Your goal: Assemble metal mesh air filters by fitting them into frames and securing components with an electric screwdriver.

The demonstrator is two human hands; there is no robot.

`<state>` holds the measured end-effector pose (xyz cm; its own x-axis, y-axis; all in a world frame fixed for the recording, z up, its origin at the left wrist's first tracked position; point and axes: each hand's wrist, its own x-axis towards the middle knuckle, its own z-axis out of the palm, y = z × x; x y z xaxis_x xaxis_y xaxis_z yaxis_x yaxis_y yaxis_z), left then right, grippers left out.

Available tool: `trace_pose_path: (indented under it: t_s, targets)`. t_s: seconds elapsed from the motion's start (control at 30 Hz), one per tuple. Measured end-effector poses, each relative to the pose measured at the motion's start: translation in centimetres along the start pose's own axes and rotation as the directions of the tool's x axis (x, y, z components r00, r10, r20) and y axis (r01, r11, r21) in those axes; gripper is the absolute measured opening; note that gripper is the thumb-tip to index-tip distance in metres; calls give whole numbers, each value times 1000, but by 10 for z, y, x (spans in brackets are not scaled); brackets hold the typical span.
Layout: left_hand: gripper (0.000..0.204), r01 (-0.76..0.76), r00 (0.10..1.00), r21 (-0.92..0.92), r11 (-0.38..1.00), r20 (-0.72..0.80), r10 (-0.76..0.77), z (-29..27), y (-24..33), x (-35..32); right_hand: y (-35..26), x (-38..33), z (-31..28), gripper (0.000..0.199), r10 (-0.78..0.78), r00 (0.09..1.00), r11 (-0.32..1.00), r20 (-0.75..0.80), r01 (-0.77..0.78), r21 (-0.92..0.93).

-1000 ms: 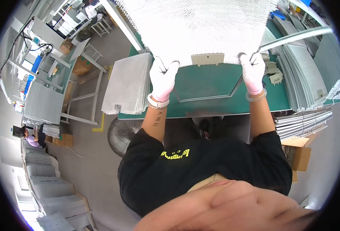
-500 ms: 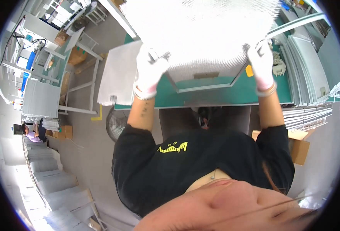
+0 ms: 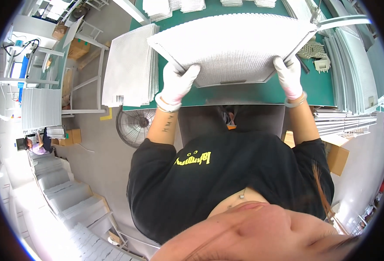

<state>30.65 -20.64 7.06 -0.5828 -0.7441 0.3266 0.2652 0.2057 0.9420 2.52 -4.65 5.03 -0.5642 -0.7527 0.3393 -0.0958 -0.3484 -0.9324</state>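
Observation:
I hold a large flat silver-grey mesh panel (image 3: 233,43) over the green worktable (image 3: 253,93). My left hand (image 3: 178,82), in a white glove, grips the panel's near left corner. My right hand (image 3: 289,77), also in a white glove, grips the near right corner. The panel lies nearly flat, its far edge reaching toward the back of the table. A bracelet sits on each wrist.
A stack of similar mesh sheets (image 3: 131,65) lies on the table's left end. Long metal strips (image 3: 351,65) are piled at the right. A floor fan (image 3: 137,126) stands under the left edge. A cardboard box (image 3: 338,156) sits at the right. Another person (image 3: 37,145) is far left.
The panel has come down from a raised, tilted hold to nearly flat over the table. Both hands kept their grip on its near corners.

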Motion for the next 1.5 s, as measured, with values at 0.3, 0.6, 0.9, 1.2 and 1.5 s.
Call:
trace_pose_path:
  t_s: [0.3, 0.6, 0.9, 1.2, 1.5]
  targets:
    - [26, -437, 880, 300, 848, -53, 473, -2, 57, 2, -94, 21, -1, 16, -353, 914, 926, 197, 372, -65]
    - [65, 2, 214, -391, 920, 899, 382, 1, 27, -1, -91, -14, -13, 40, -730, 357, 669, 583, 548, 502]
    - [53, -342, 733, 609, 716, 650, -203, -22, -30, -26, -81, -32, -21, 39, -714, 568, 699, 410, 618, 360]
    - [33, -339, 767, -229, 913, 495, 409, -19, 61, 3, -103, -9, -10, 35, -430, 822, 870, 373, 488, -71]
    - [20, -617, 783, 33, 786, -70, 618, 16, 65, 33, -90, 40, 31, 93, -651, 745, 759, -146, 634, -146]
